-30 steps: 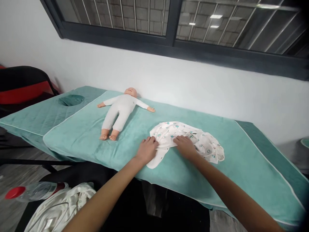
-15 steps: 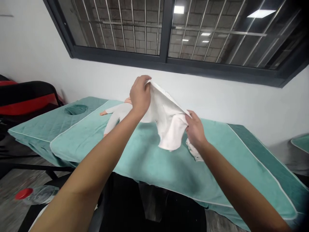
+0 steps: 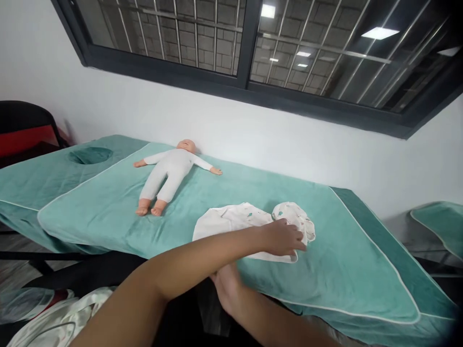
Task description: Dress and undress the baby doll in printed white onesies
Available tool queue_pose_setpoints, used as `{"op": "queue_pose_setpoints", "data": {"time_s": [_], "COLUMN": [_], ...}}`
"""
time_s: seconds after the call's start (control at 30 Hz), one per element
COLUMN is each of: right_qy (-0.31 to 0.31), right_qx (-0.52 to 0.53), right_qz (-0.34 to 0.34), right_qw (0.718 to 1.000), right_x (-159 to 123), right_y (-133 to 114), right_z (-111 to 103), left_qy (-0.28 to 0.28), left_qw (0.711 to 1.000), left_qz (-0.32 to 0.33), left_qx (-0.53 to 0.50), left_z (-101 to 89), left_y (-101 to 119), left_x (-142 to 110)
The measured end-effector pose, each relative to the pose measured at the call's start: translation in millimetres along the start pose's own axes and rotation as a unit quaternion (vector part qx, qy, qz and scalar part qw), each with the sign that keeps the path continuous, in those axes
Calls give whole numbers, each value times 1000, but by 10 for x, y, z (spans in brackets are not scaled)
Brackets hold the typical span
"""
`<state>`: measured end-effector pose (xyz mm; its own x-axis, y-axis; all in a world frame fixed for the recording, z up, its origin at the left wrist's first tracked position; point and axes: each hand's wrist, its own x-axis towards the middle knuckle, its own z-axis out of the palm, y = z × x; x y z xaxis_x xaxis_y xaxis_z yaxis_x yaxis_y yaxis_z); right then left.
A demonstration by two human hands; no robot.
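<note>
A white printed baby garment (image 3: pixel 231 220) lies spread on the teal towel (image 3: pixel 108 212) covering a massage table. My left hand (image 3: pixel 284 237) reaches across to the right and rests on the garment's right part, fingers curled down onto the fabric. My right hand (image 3: pixel 224 283) crosses beneath my left forearm at the towel's front edge, just below the garment; its fingers are hidden. A baby doll (image 3: pixel 168 173) in a white suit lies on its back further left, arms spread, apart from both hands.
The table's face hole (image 3: pixel 90 155) is at the far left. A black and red chair (image 3: pixel 21 130) stands behind it. White cloth (image 3: pixel 54 323) lies low at the left. Another teal-covered table (image 3: pixel 437 221) shows at the right. A white wall with a barred window runs behind.
The garment, held up in the air by both hands half a second ago, now lies flat on the towel. My arms have crossed, left hand to the right, right hand low.
</note>
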<state>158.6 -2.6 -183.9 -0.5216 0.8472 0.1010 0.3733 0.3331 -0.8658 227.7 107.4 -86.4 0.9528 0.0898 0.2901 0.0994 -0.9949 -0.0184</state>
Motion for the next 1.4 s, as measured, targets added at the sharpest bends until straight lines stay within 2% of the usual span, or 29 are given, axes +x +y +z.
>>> {"op": "queue_pose_setpoints", "data": {"time_s": [0.07, 0.1, 0.13, 0.17, 0.2, 0.27, 0.3, 0.33, 0.37, 0.4, 0.47, 0.57, 0.7, 0.83, 0.9, 0.97, 1.03, 1.1, 1.2, 1.27, 1.33, 1.4], "right_qy": [-30, -66, -88, -79, -53, 57, 120, 142, 153, 125, 71, 49, 96, 150, 183, 204, 214, 225, 241, 241, 235, 206], "right_qx": [115, 170, 201, 203, 167, -17, -123, -157, -189, -283, -374, -407, -450, -512, -495, -448, -407, -398, -415, -407, -359, -264], "right_qz": [110, 134, 142, 137, 113, 43, 20, 15, 12, 7, 7, 9, -6, -28, -22, -12, -9, -5, 7, 7, -4, -7], "right_qw": [987, 974, 965, 966, 978, 997, 985, 977, 970, 951, 925, 912, 888, 845, 849, 870, 888, 889, 877, 881, 903, 942], "right_x": [-247, -328, -359, -332, -246, 77, 287, 505, 713, 895, 1145, 1211, 999, 792, 717, 653, 586, 512, 404, 356, 332, 326], "right_y": [94, 124, 145, 161, 176, 222, 254, 291, 330, 367, 420, 386, 14, -637, -978, -1274, -1485, -1589, -1547, -1429, -1281, -1127], "right_z": [-44, -137, -272, -440, -628, -1005, -1168, -1301, -1400, -1465, -1523, -1573, -1849, -2293, -2475, -2599, -2671, -2711, -2750, -2771, -2791, -2810], "left_qy": [50, 100, 127, 145, 152, 117, 88, 62, 44, 34, 33, 48, 94, 96, 106, 134, 184, 252, 340, 371, 379, 358], "left_qw": [988, 966, 948, 932, 914, 863, 849, 838, 834, 832, 833, 840, 867, 884, 884, 873, 857, 847, 831, 797, 762, 760], "left_qz": [-125, -219, -277, -321, -368, -486, -514, -531, -539, -540, -540, -531, -490, -437, -409, -398, -405, -407, -421, -473, -524, -543], "left_qx": [-70, -92, -90, -84, -77, -77, -93, -105, -114, -118, -112, -102, -12, 135, 202, 248, 259, 231, 127, 58, 16, -13], "left_z": [74, 63, 39, 15, 1, 23, 56, 96, 135, 163, 164, -26, -575, -1248, -1554, -1815, -2023, -2173, -2289, -2297, -2255, -2167], "left_y": [-63, -159, -283, -420, -556, -777, -851, -901, -929, -941, -927, -847, -665, -412, -264, -122, -15, 36, 4, -55, -120, -190], "left_x": [-461, -728, -996, -1250, -1474, -1789, -1871, -1906, -1900, -1866, -1757, -1620, -1516, -1303, -1154, -1017, -929, -911, -1000, -1101, -1211, -1326]}}
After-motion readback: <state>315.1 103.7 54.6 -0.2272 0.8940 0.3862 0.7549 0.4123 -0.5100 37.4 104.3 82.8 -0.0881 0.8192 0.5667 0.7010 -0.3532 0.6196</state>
